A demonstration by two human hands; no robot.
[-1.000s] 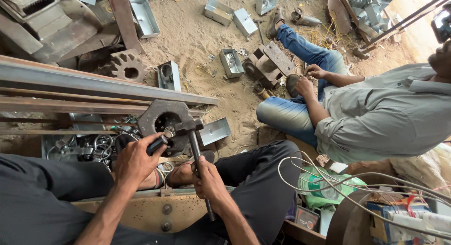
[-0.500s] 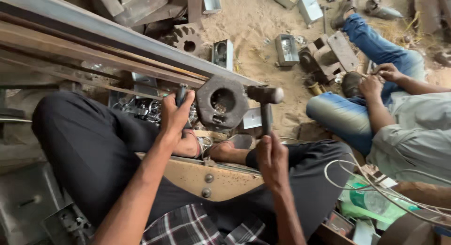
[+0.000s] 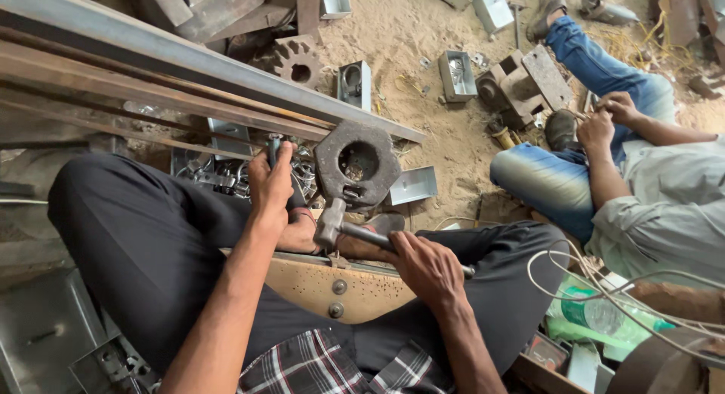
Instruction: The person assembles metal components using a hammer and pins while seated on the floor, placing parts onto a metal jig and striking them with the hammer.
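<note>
Hammer [image 3: 332,224] gripped in right hand [image 3: 427,269] | left hand [image 3: 270,186] closed, probably on a punch [image 3: 273,146], beside die block [image 3: 357,163]

Right hand [image 3: 429,269] grips hammer [image 3: 355,229], head against round metal block [image 3: 356,164]; left hand [image 3: 270,186] holds tool.

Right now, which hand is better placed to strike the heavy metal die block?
Right. The right hand grips the hammer, whose head sits against the die block. The left hand grips a small tool beside it.
</note>
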